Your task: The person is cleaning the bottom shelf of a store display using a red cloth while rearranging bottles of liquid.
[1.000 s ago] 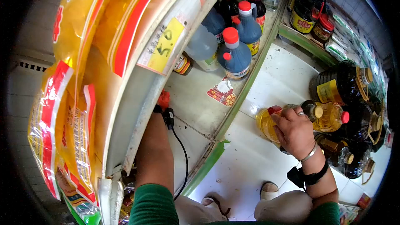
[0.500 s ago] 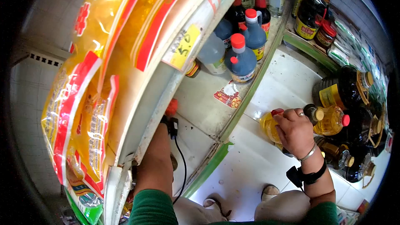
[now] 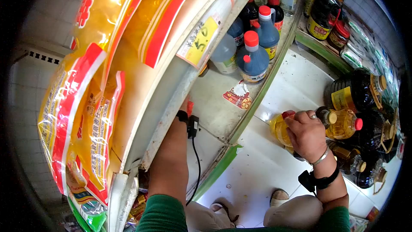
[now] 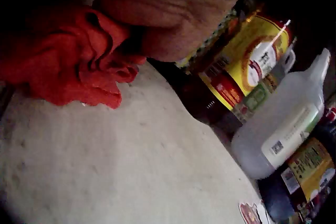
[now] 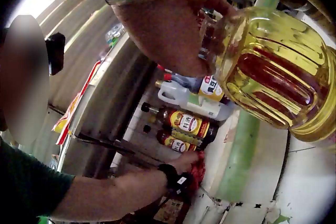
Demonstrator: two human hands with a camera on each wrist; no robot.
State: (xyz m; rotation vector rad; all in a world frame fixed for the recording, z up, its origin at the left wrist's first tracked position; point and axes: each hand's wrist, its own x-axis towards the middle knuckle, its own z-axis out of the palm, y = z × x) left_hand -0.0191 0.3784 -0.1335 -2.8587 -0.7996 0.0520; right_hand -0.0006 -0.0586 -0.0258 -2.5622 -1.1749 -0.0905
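My left hand [image 4: 184, 11] holds a crumpled red cloth [image 4: 68, 61] against the pale shelf board [image 4: 131, 155]. In the head view that hand is mostly hidden beneath the upper shelf, and only a bit of the cloth shows. Beyond it in the left wrist view stand a dark bottle with a yellow label [image 4: 247, 61] and a whitish plastic jug [image 4: 283, 124]. On the right, my right hand [image 3: 307, 133] grips a clear bottle of yellow oil [image 5: 283, 66] around its neck, above the floor tiles.
Bags of yellow liquid [image 3: 73, 124] hang over the upper shelf edge [image 3: 163, 116] at left. Dark jugs with red caps [image 3: 253, 62] stand on the lower shelf. Several large oil bottles [image 3: 347, 94] crowd the floor at right. A black cable [image 3: 196, 159] trails from the left wrist.
My left forearm and the red cloth have shifted right along the lower shelf, toward its front edge. The head view has moved slightly. My right hand keeps its hold on the oil bottle.
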